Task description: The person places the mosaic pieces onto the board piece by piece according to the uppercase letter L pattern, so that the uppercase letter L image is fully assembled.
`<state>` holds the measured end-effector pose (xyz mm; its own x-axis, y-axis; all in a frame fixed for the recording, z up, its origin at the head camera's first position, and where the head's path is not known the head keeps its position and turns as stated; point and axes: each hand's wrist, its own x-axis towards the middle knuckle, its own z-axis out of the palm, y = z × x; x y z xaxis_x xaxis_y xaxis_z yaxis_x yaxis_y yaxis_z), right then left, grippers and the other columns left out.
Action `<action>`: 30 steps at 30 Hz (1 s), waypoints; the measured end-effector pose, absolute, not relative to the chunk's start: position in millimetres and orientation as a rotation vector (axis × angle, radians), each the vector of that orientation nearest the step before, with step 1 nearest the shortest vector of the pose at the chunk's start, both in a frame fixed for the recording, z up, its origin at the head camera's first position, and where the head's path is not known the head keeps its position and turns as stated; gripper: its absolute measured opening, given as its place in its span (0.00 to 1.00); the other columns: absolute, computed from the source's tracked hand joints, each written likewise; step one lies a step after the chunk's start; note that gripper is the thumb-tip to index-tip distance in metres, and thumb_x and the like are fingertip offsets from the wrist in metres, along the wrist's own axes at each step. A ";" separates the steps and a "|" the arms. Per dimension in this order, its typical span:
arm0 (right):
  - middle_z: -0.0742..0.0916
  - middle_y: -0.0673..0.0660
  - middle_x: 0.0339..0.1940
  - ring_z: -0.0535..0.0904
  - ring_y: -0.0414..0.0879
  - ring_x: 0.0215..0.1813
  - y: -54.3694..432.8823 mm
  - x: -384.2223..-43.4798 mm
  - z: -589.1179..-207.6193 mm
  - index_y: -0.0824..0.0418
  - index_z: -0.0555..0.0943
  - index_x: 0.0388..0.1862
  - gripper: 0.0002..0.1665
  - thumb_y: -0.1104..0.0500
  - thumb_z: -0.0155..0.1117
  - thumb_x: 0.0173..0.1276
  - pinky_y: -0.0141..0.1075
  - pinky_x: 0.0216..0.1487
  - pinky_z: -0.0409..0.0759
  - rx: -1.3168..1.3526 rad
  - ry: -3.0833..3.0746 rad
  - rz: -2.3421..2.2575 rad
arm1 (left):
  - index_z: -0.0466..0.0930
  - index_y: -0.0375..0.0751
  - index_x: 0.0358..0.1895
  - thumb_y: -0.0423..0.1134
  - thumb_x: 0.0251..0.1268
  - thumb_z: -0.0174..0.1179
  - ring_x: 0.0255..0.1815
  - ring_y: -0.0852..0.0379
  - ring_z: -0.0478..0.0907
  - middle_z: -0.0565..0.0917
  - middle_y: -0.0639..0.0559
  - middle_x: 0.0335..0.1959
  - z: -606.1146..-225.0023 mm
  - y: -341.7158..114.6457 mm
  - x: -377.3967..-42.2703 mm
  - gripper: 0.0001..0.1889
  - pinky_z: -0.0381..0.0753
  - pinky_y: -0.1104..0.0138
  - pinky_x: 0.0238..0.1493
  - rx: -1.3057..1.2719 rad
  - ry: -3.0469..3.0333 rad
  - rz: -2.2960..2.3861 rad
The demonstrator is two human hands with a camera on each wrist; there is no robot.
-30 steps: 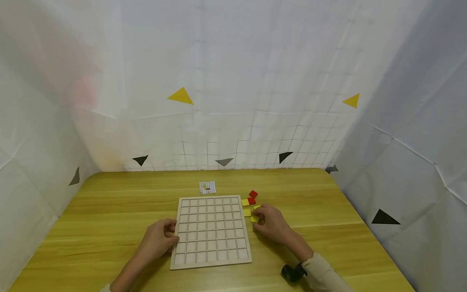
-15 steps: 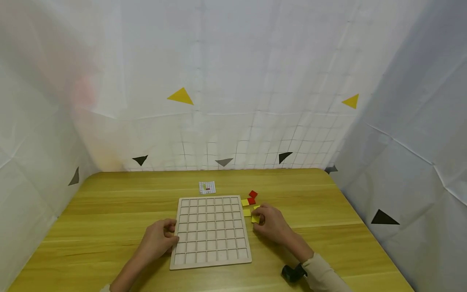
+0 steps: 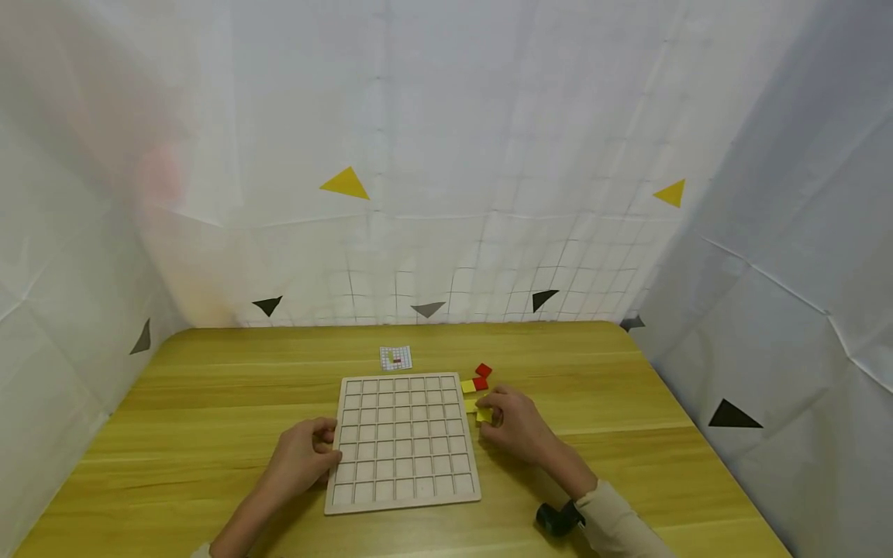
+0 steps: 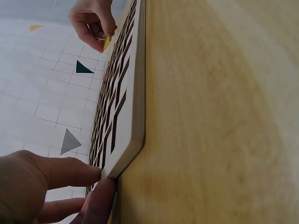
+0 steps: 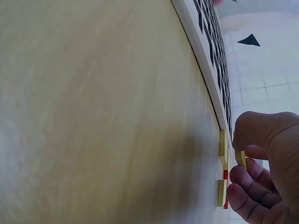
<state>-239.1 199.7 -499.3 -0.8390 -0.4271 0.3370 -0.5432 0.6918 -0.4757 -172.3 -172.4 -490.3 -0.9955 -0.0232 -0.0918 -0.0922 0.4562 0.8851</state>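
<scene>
A pale wooden grid board (image 3: 403, 443) lies on the table with bare square cells. At its left edge my left hand (image 3: 301, 457) pinches the rim between thumb and fingers; the left wrist view shows the fingers at a board corner (image 4: 122, 161). My right hand (image 3: 519, 426), beside the board's right edge, pinches a yellow square tile (image 5: 240, 158) between thumb and fingers, raised off the table. Below it in the right wrist view lie yellow tiles (image 5: 222, 192). Another yellow tile (image 3: 468, 387) touches a red tile (image 3: 480, 384), with a second red tile (image 3: 484, 370) behind.
Behind the board lies a small printed grid card (image 3: 395, 358) with coloured marks. A dark object (image 3: 556, 519) sits by the right sleeve. White sheeting (image 3: 446, 155) with coloured triangles walls the wooden table (image 3: 628, 434) at back and sides.
My right hand has shifted slightly left toward the board, and the yellow tile in its fingers has come up off the table. The left hand and the board stay put.
</scene>
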 end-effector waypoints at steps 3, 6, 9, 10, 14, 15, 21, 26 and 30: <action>0.80 0.48 0.36 0.74 0.42 0.31 197.3 -238.7 -497.1 0.60 0.87 0.43 0.16 0.66 0.74 0.53 0.31 0.30 0.75 0.780 -2.712 0.859 | 0.77 0.26 0.59 0.23 0.52 0.69 0.37 0.54 0.82 0.79 0.44 0.42 -490.3 -172.4 -172.4 0.27 0.83 0.63 0.23 -0.107 2.626 1.598; 0.79 0.48 0.36 0.74 0.42 0.32 194.5 -237.9 -494.8 0.59 0.87 0.43 0.16 0.66 0.74 0.53 0.31 0.30 0.75 0.775 -2.723 0.869 | 0.77 0.26 0.59 0.23 0.52 0.69 0.37 0.53 0.82 0.79 0.44 0.42 -490.2 -172.3 -172.5 0.27 0.83 0.63 0.23 -0.107 2.627 1.599; 0.80 0.50 0.37 0.75 0.44 0.32 191.4 -237.6 -492.8 0.60 0.87 0.43 0.16 0.66 0.74 0.53 0.31 0.30 0.76 0.796 -2.712 0.877 | 0.77 0.26 0.59 0.23 0.52 0.69 0.37 0.53 0.82 0.80 0.44 0.42 -490.3 -172.3 -172.3 0.27 0.83 0.63 0.23 -0.106 2.624 1.606; 0.80 0.50 0.37 0.76 0.45 0.32 190.2 -237.8 -492.3 0.60 0.87 0.43 0.17 0.66 0.73 0.53 0.31 0.30 0.76 0.806 -2.706 0.878 | 0.77 0.26 0.59 0.23 0.52 0.69 0.37 0.53 0.82 0.80 0.44 0.42 -490.4 -172.3 -172.3 0.27 0.83 0.63 0.23 -0.105 2.622 1.609; 0.80 0.51 0.37 0.77 0.46 0.32 185.4 -239.5 -491.5 0.62 0.88 0.44 0.17 0.67 0.73 0.53 0.31 0.30 0.76 0.851 -2.677 0.867 | 0.77 0.26 0.59 0.23 0.51 0.69 0.36 0.53 0.82 0.80 0.44 0.42 -490.8 -172.3 -172.1 0.27 0.83 0.63 0.22 -0.101 2.623 1.609; 0.80 0.51 0.36 0.77 0.46 0.32 184.2 -239.8 -491.4 0.62 0.88 0.44 0.17 0.67 0.73 0.53 0.31 0.30 0.76 0.857 -2.675 0.868 | 0.77 0.26 0.59 0.23 0.51 0.69 0.36 0.53 0.82 0.80 0.44 0.42 -490.8 -172.2 -172.0 0.27 0.83 0.63 0.22 -0.101 2.625 1.607; 0.79 0.51 0.35 0.77 0.48 0.33 177.1 -241.0 -488.7 0.64 0.88 0.44 0.17 0.66 0.75 0.53 0.31 0.31 0.77 0.881 -2.675 0.867 | 0.77 0.26 0.59 0.23 0.52 0.69 0.36 0.54 0.81 0.80 0.44 0.42 -489.8 -172.0 -171.5 0.27 0.83 0.63 0.23 -0.107 2.622 1.596; 0.79 0.52 0.34 0.76 0.48 0.32 172.0 -240.7 -486.3 0.64 0.88 0.43 0.16 0.66 0.73 0.53 0.31 0.30 0.75 0.918 -2.652 0.861 | 0.76 0.26 0.60 0.23 0.52 0.69 0.37 0.54 0.81 0.79 0.44 0.43 -488.9 -171.8 -170.9 0.28 0.83 0.63 0.23 -0.109 2.615 1.596; 0.79 0.52 0.33 0.76 0.46 0.32 167.9 -241.6 -485.4 0.64 0.88 0.43 0.16 0.66 0.72 0.53 0.31 0.29 0.74 0.955 -2.631 0.843 | 0.76 0.25 0.60 0.23 0.52 0.69 0.36 0.54 0.82 0.79 0.44 0.42 -488.6 -171.8 -170.9 0.28 0.83 0.63 0.23 -0.107 2.613 1.601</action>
<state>-241.6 167.9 -485.4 -0.7652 -0.5185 0.3816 -0.6437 0.6247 -0.4420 -170.9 -171.8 -488.6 -0.9948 -0.0206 -0.1001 -0.0985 0.4532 0.8860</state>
